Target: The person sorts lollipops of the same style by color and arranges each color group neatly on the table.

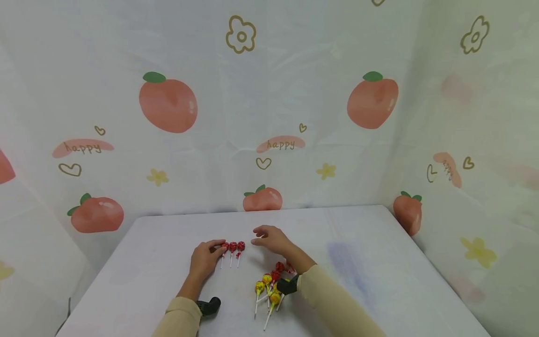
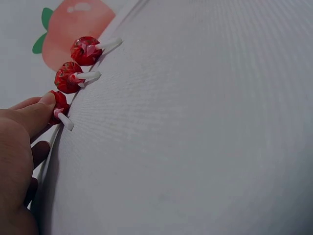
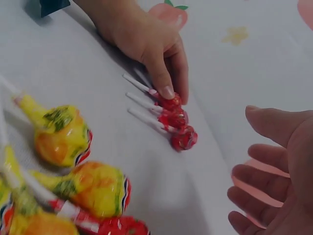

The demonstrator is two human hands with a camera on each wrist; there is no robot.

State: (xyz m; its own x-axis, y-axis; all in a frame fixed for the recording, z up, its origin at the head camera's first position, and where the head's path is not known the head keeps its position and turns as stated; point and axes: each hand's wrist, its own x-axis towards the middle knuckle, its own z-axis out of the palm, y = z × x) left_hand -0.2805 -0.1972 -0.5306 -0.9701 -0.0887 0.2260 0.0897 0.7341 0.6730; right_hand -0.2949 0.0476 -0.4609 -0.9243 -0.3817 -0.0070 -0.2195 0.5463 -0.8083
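Three red lollipops lie side by side in a short row on the white table, their sticks toward me. My left hand [image 1: 203, 259] pinches the head of the leftmost red lollipop [image 2: 59, 104] between thumb and fingers. Beside it are the middle red lollipop [image 2: 68, 77] and the right red lollipop [image 2: 86, 51]. My right hand [image 1: 273, 238] hovers to the right of the row with nothing in it, fingers loosely bent and apart from the thumb in the right wrist view.
A pile of yellow lollipops [image 1: 259, 286] and red lollipops [image 1: 275, 275] lies under my right forearm, partly hidden by the black wrist camera [image 1: 288, 285]. Behind the table [image 1: 168, 234] hangs a white cloth [image 1: 210, 107] printed with fruit.
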